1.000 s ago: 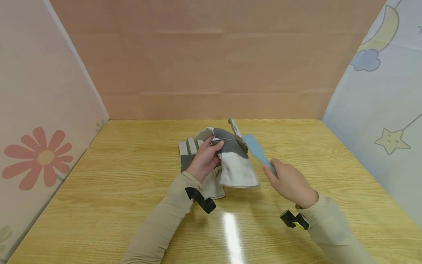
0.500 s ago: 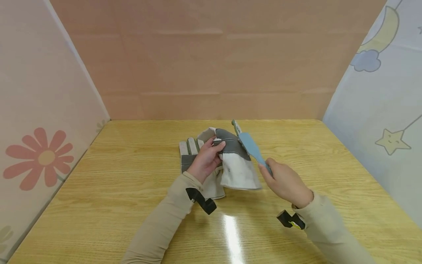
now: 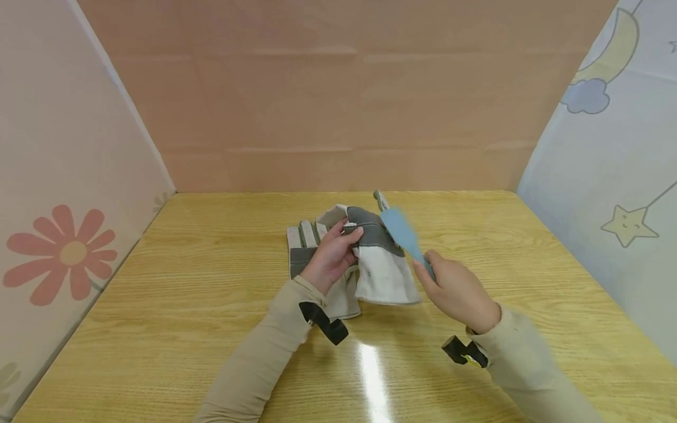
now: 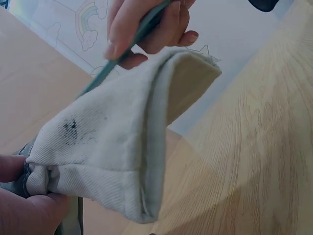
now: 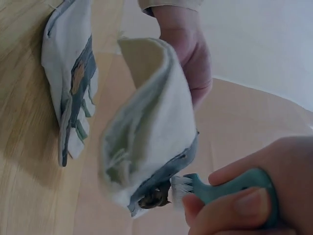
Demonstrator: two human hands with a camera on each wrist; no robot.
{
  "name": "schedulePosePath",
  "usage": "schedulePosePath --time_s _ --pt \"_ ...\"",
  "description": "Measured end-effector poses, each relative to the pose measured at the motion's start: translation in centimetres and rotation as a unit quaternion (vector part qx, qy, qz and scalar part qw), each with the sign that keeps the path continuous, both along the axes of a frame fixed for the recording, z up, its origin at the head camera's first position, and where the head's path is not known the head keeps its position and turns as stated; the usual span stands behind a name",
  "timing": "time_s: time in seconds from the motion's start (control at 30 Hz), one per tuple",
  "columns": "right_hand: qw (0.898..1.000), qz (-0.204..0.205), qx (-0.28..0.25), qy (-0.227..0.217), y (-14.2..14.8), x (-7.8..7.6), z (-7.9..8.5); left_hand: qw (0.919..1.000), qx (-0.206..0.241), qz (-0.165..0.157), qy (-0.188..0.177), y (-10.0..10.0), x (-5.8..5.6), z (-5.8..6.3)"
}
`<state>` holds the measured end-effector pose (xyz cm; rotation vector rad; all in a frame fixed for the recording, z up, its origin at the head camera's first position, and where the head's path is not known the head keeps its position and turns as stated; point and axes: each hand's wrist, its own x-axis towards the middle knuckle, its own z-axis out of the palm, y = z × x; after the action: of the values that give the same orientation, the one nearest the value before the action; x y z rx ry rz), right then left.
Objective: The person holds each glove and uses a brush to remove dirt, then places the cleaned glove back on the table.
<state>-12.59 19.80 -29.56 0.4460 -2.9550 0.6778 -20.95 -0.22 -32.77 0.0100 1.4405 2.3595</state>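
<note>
The left hand [image 3: 330, 258] pinches a glove [image 3: 386, 273] between thumb and fingers at its grey band, holding it above the bench [image 3: 185, 294], well in from the left and right edges, cuff toward the near edge. The right hand [image 3: 460, 291] has its fingers curled round the handle of a blue brush [image 3: 402, 232], whose white bristles meet the band beside a brown smear [image 5: 154, 198]. Dark specks [image 4: 71, 129] mark the pale cuff. A second glove [image 3: 302, 255] lies on the bench, partly behind the left hand, its fingers pointing to the far edge. A pink-brown backdrop [image 3: 338, 106] rises behind that edge.
</note>
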Motion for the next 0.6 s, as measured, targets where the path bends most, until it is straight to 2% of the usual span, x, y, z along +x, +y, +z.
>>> schedulePosePath --time_s 0.27,0.43,0.6 --pt "0.999 -0.02 0.023 -0.014 0.43 0.03 -0.04 1.0 0.002 -0.001 -0.003 0.01 -0.04 -0.19" --pt "1.0 -0.021 0.019 0.0 0.54 0.27 0.08 0.9999 -0.013 0.0 0.0 0.16 -0.04 -0.49" --pt "1.0 -0.008 0.016 0.012 0.12 0.35 0.09 1.0 -0.005 -0.007 0.003 0.3 0.09 -0.4"
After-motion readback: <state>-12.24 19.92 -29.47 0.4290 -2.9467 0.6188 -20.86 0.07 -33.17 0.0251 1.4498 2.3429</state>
